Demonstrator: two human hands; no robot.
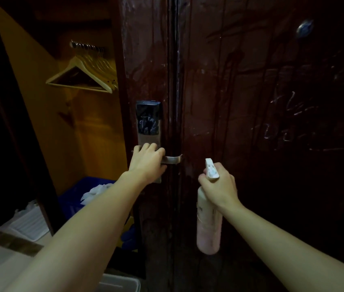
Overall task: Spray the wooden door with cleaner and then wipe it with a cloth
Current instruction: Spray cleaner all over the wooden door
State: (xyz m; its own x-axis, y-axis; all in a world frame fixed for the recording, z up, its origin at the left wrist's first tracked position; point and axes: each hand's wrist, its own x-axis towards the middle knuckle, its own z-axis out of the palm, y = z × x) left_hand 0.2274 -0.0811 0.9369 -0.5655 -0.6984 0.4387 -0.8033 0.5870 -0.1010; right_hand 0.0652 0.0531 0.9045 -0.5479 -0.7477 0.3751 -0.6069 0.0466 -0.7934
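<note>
Forearms reach in from the bottom of the head view, and the right hand (219, 184) is curled round the neck of a pale pink spray bottle (208, 224), white nozzle (210, 168) pointing up and forward at the dark wooden door (261, 102). The bottle hangs just in front of the door, near its edge. The left hand (146, 160) wraps its fingers over the metal lever handle (172, 159), under the lock's black reader panel (148, 119).

Streaks already run down the door, so more spray is likely to drip toward the floor before any wiping. The nozzle sits close to the lock; mist drifting left could wet the reader. Pressing the lever could swing the door while the bottle is aimed, sending spray astray. No cloth is in either hand; the white fabric (97, 191) in the blue bin (72, 197), well apart to the left, may serve, though I cannot tell. Farther back, wooden hangers (82, 74) hang in the open wardrobe.
</note>
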